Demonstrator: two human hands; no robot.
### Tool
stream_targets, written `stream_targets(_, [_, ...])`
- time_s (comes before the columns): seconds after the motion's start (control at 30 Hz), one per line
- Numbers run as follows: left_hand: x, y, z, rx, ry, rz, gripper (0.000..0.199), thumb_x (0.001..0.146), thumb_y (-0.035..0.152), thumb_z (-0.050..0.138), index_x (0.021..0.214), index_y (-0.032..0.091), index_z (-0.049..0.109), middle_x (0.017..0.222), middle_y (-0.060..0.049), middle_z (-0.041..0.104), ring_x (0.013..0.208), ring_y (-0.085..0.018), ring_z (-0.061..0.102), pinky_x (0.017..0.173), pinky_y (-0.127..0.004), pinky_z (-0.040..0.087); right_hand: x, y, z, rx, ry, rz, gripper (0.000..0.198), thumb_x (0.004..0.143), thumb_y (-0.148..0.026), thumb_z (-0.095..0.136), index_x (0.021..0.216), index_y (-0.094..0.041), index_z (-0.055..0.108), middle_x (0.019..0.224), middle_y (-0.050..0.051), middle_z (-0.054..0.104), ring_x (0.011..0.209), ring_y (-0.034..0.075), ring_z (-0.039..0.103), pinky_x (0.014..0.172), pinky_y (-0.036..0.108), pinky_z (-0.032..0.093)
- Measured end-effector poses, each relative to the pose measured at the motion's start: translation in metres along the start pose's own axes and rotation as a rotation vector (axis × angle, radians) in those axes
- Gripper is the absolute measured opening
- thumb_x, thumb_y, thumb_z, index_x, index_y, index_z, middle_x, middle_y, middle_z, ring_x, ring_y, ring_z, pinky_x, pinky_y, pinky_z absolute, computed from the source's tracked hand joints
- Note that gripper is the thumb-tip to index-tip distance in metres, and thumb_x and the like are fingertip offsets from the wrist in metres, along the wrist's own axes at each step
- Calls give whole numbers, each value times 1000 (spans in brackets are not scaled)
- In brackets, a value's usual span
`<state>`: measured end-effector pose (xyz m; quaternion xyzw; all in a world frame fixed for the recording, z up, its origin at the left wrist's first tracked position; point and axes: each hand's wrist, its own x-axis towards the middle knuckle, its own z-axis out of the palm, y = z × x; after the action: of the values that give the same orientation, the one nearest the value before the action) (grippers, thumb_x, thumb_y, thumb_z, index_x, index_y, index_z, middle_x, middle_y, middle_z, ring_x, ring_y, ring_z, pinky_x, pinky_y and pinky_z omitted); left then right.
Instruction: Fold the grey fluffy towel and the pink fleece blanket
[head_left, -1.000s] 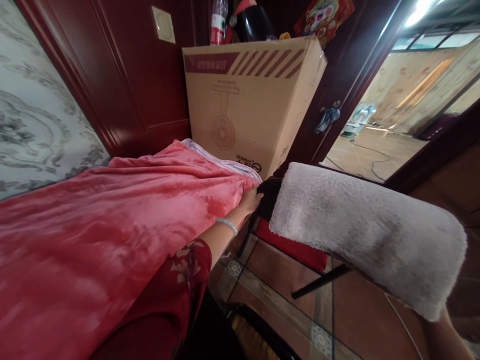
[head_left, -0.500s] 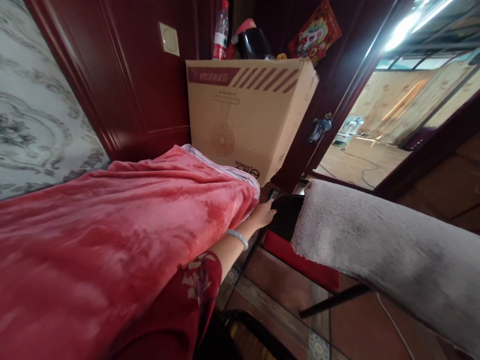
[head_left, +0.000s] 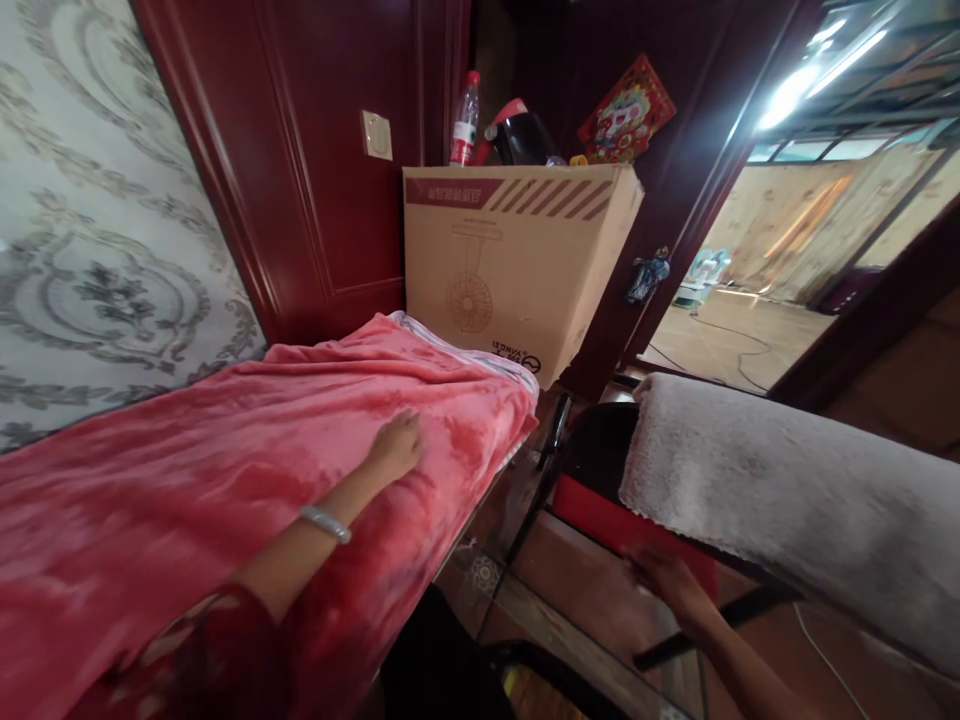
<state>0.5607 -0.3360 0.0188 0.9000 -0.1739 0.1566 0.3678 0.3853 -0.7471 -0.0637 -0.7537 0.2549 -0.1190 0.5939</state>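
My left hand (head_left: 397,445), with a pale bracelet (head_left: 326,523) on its wrist, is above or on the pink plush blanket (head_left: 300,400); whether it touches is not clear. Its fingers are curled in, and nothing shows in them. The blanket lies over a long surface and has a pale patterned border at its far end. At the lower right my right hand (head_left: 664,580) is smeared by motion, in front of the red panel (head_left: 630,525) under a black chair (head_left: 600,440). What its fingers do is unclear.
A grey fluffy cover (head_left: 787,500) drapes over the chair side at right. Behind the blanket stands a cardboard fan box (head_left: 510,270), topped by a bottle (head_left: 466,120) and a black-and-pink item (head_left: 521,135). An open doorway (head_left: 750,300) lies beyond, with a cable on its floor.
My left hand has left the black chair's edge and moved left over the blanket. My right hand has come into view at the lower right. The camera view has shifted slightly.
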Motion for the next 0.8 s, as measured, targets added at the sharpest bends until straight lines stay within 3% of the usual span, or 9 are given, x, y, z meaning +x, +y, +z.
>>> stream_targets(0.07, [-27,-17,-23,80,51,-4,27,70,27,69,97,21,66,119,-17,70,124,-43,59,108,-64,40,20,-22,50,99,-137,24,15,77,-31,76,79,-17,70,71,4,68,62,19,65,56,30,54])
stream_targets(0.2, [-94,-18,-42,218,-24,77,27,77,38,66,102,27,68,121,-13,70,120,-39,61,108,-57,44,78,-78,140,254,-143,18,22,78,-25,70,100,-20,67,81,2,71,67,15,66,59,25,54])
stream_targets(0.33, [-134,4,-39,353,-149,100,38,77,41,67,110,24,67,122,-14,68,118,-38,61,105,-58,45,132,-114,198,262,-45,77,14,91,-26,60,103,-17,63,73,-2,63,61,12,60,59,26,53])
stream_targets(0.4, [-138,12,-35,363,-177,97,27,79,34,65,104,23,67,115,-12,69,112,-34,62,101,-54,48,148,-119,216,235,5,90,17,96,-32,60,100,-15,63,76,-2,63,61,11,59,59,26,53])
stream_targets(0.47, [-137,16,-33,348,-188,85,10,84,26,56,90,23,65,100,-9,69,100,-30,63,95,-50,50,158,-120,226,200,77,71,21,95,-36,63,96,-15,63,80,-1,63,65,11,59,61,27,53])
stream_targets(0.57, [-132,19,-31,267,-173,58,21,91,21,43,76,23,57,83,-6,64,84,-25,61,84,-43,50,169,-123,225,121,254,-7,16,91,-30,64,93,-14,63,83,2,64,75,17,60,69,31,51])
stream_targets(0.7, [-130,25,-30,106,-142,51,25,96,25,38,74,24,51,83,-5,63,79,-21,57,75,-37,48,186,-131,200,-18,451,-151,22,87,-23,57,106,-14,63,102,11,63,102,27,58,90,40,47])
stream_targets(0.8, [-128,33,-28,70,-238,50,19,92,25,44,73,24,50,84,-5,64,79,-21,57,75,-36,48,192,-131,183,-133,457,-227,20,80,-23,60,96,-15,66,105,16,60,112,35,53,95,49,44])
